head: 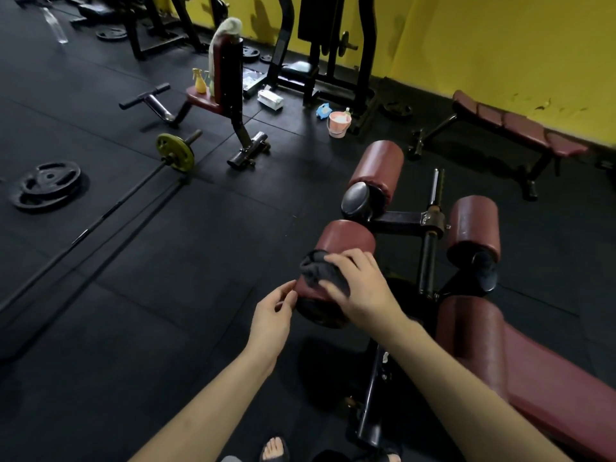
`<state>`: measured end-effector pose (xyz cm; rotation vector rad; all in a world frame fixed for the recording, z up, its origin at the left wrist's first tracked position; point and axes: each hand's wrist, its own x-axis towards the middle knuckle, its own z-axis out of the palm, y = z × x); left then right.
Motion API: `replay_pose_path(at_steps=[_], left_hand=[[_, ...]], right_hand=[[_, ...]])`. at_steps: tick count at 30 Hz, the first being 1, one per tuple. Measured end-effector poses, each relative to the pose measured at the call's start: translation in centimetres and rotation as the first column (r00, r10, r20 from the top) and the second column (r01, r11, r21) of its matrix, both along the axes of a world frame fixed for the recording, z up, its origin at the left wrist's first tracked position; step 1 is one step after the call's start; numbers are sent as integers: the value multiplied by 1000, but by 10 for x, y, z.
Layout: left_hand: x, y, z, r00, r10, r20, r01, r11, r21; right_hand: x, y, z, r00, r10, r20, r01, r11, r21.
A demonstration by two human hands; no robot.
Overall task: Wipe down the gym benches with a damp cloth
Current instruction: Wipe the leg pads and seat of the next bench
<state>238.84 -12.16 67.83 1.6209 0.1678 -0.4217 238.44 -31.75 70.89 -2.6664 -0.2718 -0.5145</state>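
Note:
A dark grey cloth [316,271] lies over the near end of a maroon roller pad [343,240] on the bench frame in front of me. My right hand [360,288] presses down on the cloth, fingers spread over it. My left hand [273,315] sits just left of the pad's end, fingers loosely curled, fingertips touching or nearly touching the pad's edge. The bench's maroon seat [550,385] runs toward the lower right, with three more roller pads [378,165] around the black frame.
A pink bucket [339,123] stands on the floor beyond. An upright bench [226,71] carries a towel and spray bottles [199,81]. A flat bench [520,128] sits by the yellow wall. A barbell [175,156] and weight plates [48,185] lie left.

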Motion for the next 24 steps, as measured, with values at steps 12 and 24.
replay_pose_path(at_steps=[12,24], left_hand=[[6,-6,12,970,-102,222,30,951,307],[14,-6,7,993,-53,-102,60,996,64]], right_hand=[[-31,9,-18,975,-218,41,205,958,201],[33,-8,3,957,-287,-54,292,934,205]])
